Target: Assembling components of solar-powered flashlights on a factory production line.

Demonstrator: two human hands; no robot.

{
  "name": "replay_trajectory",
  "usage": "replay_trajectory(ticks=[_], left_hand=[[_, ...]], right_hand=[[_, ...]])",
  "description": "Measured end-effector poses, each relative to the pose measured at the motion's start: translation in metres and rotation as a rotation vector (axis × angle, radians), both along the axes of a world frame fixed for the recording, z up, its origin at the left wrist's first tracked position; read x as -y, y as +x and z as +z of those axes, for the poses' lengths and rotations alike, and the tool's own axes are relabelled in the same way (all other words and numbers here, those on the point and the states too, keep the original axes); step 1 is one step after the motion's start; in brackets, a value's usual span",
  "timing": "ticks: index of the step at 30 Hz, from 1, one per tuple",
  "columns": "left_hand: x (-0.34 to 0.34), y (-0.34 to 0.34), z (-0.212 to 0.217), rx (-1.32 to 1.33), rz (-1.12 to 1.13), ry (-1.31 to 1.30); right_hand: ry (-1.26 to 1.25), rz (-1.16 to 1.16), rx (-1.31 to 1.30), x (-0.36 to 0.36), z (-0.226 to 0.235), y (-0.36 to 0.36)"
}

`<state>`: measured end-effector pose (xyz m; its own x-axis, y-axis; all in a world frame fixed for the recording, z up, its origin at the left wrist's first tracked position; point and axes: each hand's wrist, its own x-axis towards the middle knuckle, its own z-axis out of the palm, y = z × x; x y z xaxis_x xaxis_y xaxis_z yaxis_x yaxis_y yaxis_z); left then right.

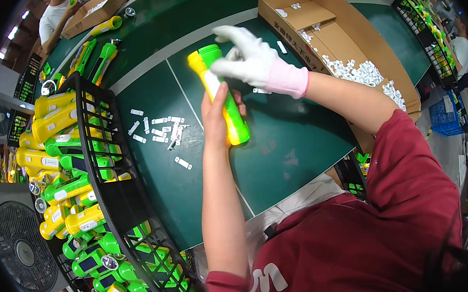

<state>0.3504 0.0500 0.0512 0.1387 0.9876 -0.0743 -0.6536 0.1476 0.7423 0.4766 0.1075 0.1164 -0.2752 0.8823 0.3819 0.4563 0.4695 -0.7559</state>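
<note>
A yellow and green flashlight stands tilted above the green table, its wide head pointing away from me. My bare left hand is wrapped round its body, thumb along the white strip on its side. My right hand, in a white knit glove with a pink cuff, hovers at the head end. Its fingers are apart and bent, with the lower ones close to the flashlight; whether they touch it I cannot tell. Small white rectangular plastic pieces lie scattered on the table left of my left hand.
A black crate full of yellow and green flashlights borders the table's left side. At the right lies a cardboard box with many white pieces. More flashlights rest at the far left. Another person sits across the table.
</note>
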Motion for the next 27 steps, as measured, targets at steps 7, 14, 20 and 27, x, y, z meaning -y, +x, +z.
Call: replay_trajectory(ticks=[7,14,20,27], left_hand=[[0.008,-0.006,0.005,0.046,-0.250,0.173],[0.014,-0.004,0.008,0.074,-0.408,0.156],[0.014,-0.001,0.007,0.123,-0.467,0.135],[0.001,0.006,0.005,0.295,-0.306,0.007]], right_hand=[[-0.724,0.521,-0.232,0.001,0.017,0.001],[-0.536,0.560,-0.300,0.002,0.028,-0.001],[-0.688,0.581,-0.447,-0.008,0.015,0.001],[-0.518,0.296,0.174,-0.018,0.026,0.021]])
